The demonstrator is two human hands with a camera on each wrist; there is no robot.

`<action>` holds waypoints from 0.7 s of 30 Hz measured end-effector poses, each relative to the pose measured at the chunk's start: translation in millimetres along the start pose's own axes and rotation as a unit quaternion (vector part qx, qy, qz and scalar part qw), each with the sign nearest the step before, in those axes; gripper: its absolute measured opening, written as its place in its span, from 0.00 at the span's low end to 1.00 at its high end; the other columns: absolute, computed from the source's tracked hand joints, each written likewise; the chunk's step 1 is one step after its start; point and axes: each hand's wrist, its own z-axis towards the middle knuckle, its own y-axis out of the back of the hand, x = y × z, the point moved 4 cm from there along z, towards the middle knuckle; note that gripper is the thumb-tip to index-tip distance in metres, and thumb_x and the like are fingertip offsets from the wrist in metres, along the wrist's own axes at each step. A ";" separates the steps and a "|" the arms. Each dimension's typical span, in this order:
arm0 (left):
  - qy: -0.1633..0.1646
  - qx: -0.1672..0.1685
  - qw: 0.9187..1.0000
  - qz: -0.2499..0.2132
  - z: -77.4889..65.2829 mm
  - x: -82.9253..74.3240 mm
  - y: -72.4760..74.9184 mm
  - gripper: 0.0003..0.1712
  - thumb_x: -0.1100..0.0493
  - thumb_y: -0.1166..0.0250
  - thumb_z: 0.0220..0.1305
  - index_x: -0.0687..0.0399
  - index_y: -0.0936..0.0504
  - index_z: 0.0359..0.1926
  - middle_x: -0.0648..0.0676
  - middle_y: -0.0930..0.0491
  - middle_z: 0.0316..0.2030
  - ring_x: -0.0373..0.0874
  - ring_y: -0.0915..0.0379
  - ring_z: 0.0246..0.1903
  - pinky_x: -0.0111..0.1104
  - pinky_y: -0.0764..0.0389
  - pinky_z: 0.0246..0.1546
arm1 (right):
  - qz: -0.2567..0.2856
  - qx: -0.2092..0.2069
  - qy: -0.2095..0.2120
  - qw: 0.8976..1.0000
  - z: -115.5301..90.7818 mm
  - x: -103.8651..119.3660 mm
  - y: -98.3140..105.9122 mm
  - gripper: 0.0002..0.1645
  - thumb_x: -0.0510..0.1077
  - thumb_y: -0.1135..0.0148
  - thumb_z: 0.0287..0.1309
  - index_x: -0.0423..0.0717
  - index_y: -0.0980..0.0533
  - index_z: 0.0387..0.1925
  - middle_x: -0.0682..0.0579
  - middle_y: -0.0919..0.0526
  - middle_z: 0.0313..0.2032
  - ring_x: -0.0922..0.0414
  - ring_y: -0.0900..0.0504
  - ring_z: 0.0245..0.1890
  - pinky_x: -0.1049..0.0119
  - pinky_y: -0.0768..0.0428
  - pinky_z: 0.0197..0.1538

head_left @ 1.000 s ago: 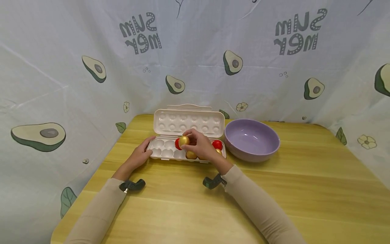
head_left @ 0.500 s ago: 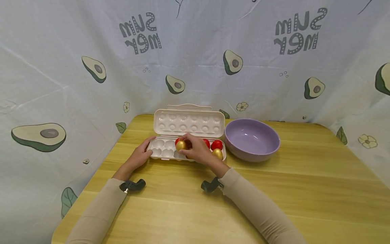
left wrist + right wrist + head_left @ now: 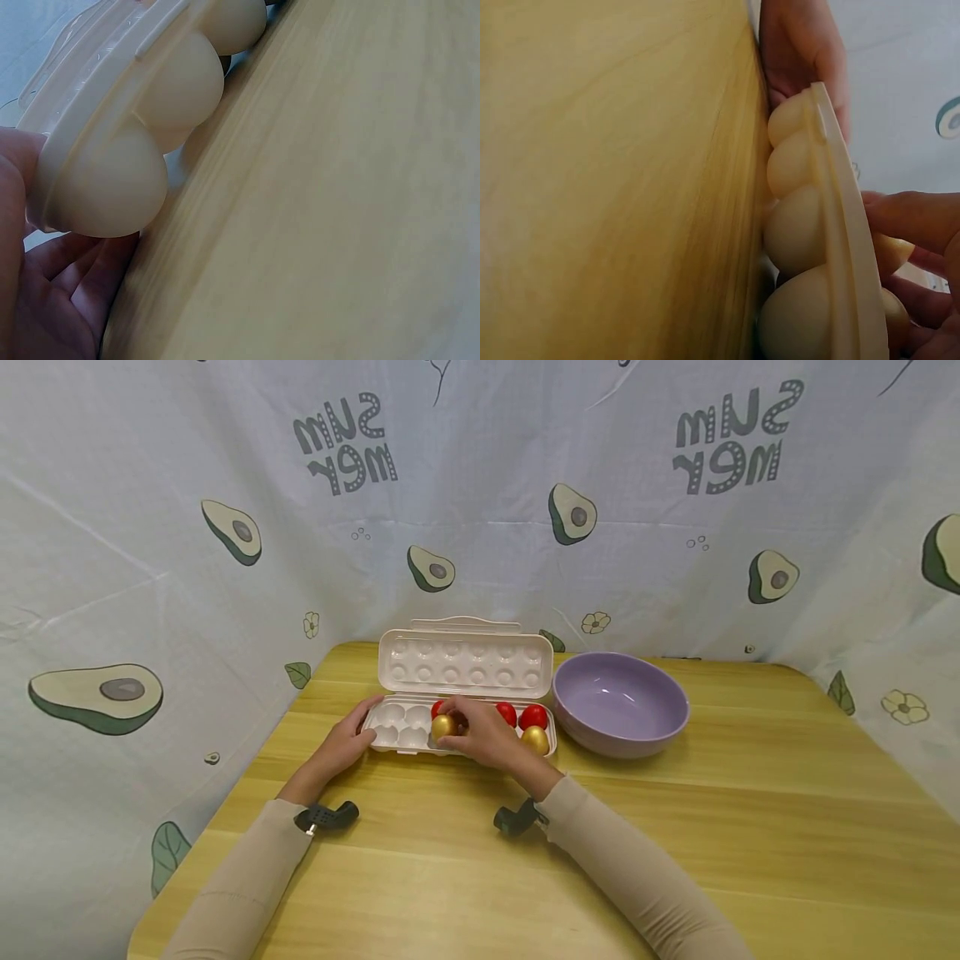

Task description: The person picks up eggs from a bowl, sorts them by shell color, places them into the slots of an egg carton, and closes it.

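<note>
My right hand (image 3: 486,735) pinches a gold egg (image 3: 443,728) low at the front row of an open cream egg carton (image 3: 390,713). In the right wrist view the thumb (image 3: 915,217) lies at the carton's rim, beside the gold egg (image 3: 892,253). My left hand (image 3: 347,742) grips the carton's left end. The left wrist view shows fingers (image 3: 82,277) under the end cup and the thumb at the rim. Red eggs (image 3: 534,717) sit in the back row, one partly behind the held egg. Another gold egg (image 3: 536,740) is front right. My right hand hides the cups between.
A purple bowl (image 3: 621,702) stands right of the carton, close to its lid (image 3: 465,662), which is tilted back. The wooden table (image 3: 420,860) reaches a printed curtain (image 3: 480,485) behind. Cups at the carton's left hold no eggs.
My right hand has moved the gold egg down and slightly left, from above the carton to the front row. The left hand has stayed at the carton's left end.
</note>
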 end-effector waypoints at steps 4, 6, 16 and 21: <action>0.002 -0.002 1.000 0.003 -0.7 -1.7 -0.2 0.32 0.70 0.55 0.59 0.61 0.46 0.66 0.62 0.49 0.66 0.54 0.54 0.64 0.47 0.50 0.62 | -0.024 0.005 -0.008 1.000 0.1 -0.7 -1.6 0.22 0.46 0.29 0.41 0.49 0.26 0.41 0.58 0.23 0.35 0.61 0.26 0.35 0.70 0.27 0.40; 0.003 -0.003 1.000 0.007 -1.1 -2.5 -0.3 0.32 0.70 0.55 0.59 0.61 0.46 0.66 0.62 0.49 0.66 0.54 0.54 0.65 0.47 0.50 0.62 | -0.021 0.007 -0.008 1.000 0.4 -1.1 -2.4 0.20 0.45 0.30 0.42 0.48 0.26 0.39 0.58 0.23 0.34 0.61 0.25 0.35 0.70 0.26 0.40; -0.004 -0.006 1.000 0.010 6.7 19.8 0.8 0.33 0.69 0.54 0.59 0.56 0.45 0.67 0.58 0.48 0.66 0.50 0.53 0.64 0.45 0.49 0.62 | 0.005 0.000 -0.006 1.000 0.8 0.7 -1.8 0.11 0.41 0.33 0.45 0.44 0.24 0.34 0.53 0.20 0.33 0.57 0.21 0.36 0.65 0.23 0.42; -0.006 -0.006 1.000 0.005 7.7 23.2 1.2 0.33 0.69 0.54 0.59 0.55 0.45 0.67 0.58 0.48 0.66 0.51 0.53 0.64 0.46 0.50 0.62 | 0.006 0.004 -0.009 1.000 0.9 1.3 -1.5 0.11 0.41 0.33 0.46 0.44 0.24 0.34 0.53 0.20 0.33 0.57 0.22 0.36 0.65 0.24 0.43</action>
